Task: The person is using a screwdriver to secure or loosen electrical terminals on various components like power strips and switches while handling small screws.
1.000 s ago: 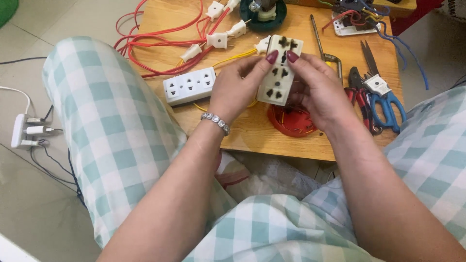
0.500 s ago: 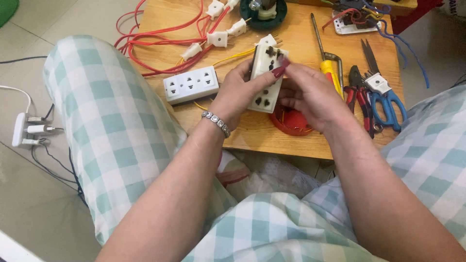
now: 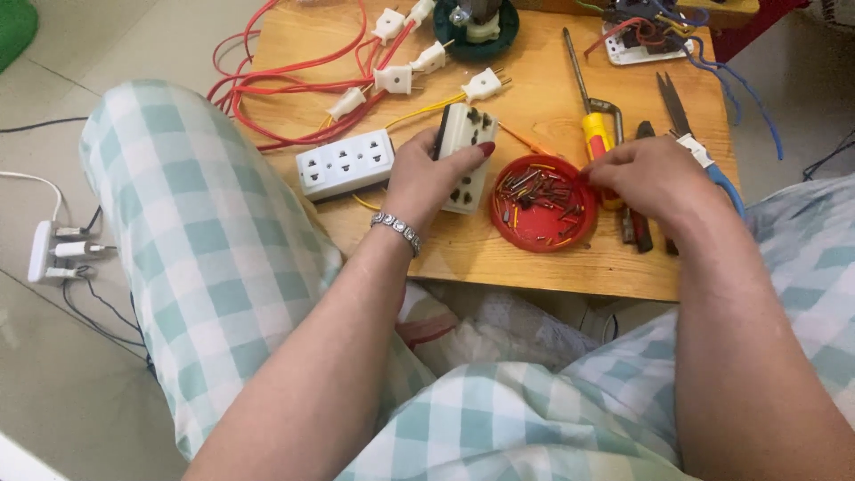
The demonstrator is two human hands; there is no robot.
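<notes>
Between my hands sits the red dish [image 3: 545, 207] of screws, blocking the direct path. Bare desk [image 3: 499, 254] strip just below it, toward me, is open. Past my right hand [image 3: 646, 174]: screwdriver [image 3: 595, 134], pliers [image 3: 637, 223], scissors [image 3: 690, 134], packed tight. Left of my left hand [image 3: 427, 174]: white power strip [image 3: 346, 163], red wires [image 3: 285, 98], plugs beyond.

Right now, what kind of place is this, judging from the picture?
Probably a home work corner for electrical assembly: a low wooden table on a tiled floor, red wires with white plugs, and a red lid of small screws.
</notes>
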